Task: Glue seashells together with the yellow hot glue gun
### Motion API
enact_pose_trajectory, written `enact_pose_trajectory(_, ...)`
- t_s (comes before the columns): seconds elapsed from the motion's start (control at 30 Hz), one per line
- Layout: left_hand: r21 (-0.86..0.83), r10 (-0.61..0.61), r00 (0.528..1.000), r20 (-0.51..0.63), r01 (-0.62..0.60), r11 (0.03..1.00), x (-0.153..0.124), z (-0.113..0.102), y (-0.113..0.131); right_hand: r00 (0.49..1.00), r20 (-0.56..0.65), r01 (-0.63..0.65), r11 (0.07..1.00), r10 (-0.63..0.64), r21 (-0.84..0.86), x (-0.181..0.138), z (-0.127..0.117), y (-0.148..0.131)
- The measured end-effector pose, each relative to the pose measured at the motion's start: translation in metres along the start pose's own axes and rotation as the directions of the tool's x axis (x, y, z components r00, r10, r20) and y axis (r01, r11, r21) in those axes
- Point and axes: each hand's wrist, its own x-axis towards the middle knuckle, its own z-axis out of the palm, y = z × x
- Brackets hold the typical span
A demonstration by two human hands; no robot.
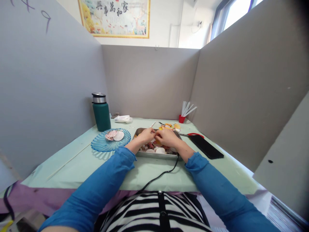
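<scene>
My left hand (146, 135) and my right hand (167, 137) meet above a shallow metal tray (156, 155). Fingertips on both sides are pinched close together; whatever lies between them is too small to make out. Seashells (160, 150) in white, brown and orange tones fill the tray, partly covered by my hands. A blue scalloped glass plate (98, 144) stands left of the tray, with a few pale and pinkish shells (118, 136) on it. Just behind my right hand lie small yellow and orange pieces (166, 127).
A green bottle (101, 116) stands behind the plate, near a white packet (123, 119). Right of the tray lie red-handled scissors (196, 134) and a black phone (206, 146). White sticks (187, 109) stand in a red cup (182, 119). A black cable (159, 176) crosses the table front. Grey partitions (152, 80) enclose the table.
</scene>
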Motion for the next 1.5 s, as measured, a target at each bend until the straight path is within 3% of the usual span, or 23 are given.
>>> enact_pose_trajectory(1.5, 0.042, 0.028, 1.0, -0.013, -0.028, 0.999, 0.0076, 0.002, -0.0085, 1.0, 0.027, -0.001, 1.0, 0.001, -0.006, -0.0014, -0.0038, -0.0035)
